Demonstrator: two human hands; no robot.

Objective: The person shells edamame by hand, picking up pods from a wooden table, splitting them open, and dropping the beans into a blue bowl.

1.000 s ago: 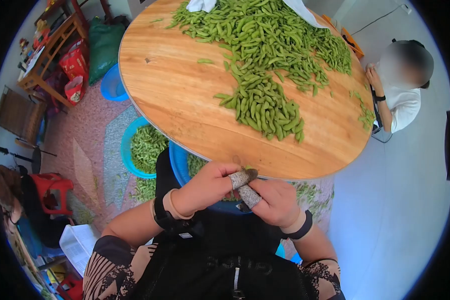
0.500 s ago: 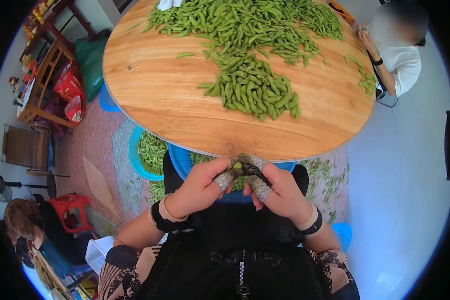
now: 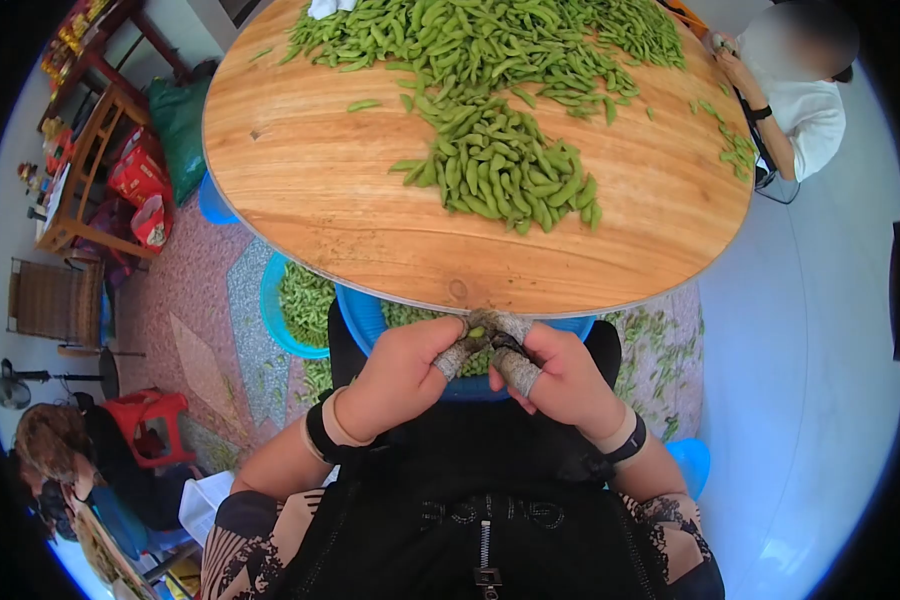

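Note:
My left hand [image 3: 400, 372] and my right hand [image 3: 570, 378] meet at the near edge of the round wooden table [image 3: 370, 240], with grey wrapping on the thumbs and fingers. A small green pod [image 3: 477, 331] is pinched in my left fingertips. My right fingers are closed against the left ones, and what they hold, if anything, is hidden. Below my hands is a blue basin [image 3: 362, 318] with green pods inside. A small heap of pods [image 3: 510, 170] lies on the table, joined to a larger pile [image 3: 470, 45] at the far side.
Beyond the table's right side sits a person in white [image 3: 805, 115]. Another person [image 3: 90, 455] is at the lower left beside a red stool [image 3: 155, 425]. A turquoise basin [image 3: 273, 310] of pods stands left of my knees. Pods [image 3: 655, 350] litter the floor at right.
My hands remain together at the table edge, with small finger movements around the pod. The view has shifted slightly, and the person at the right has moved their hands a little.

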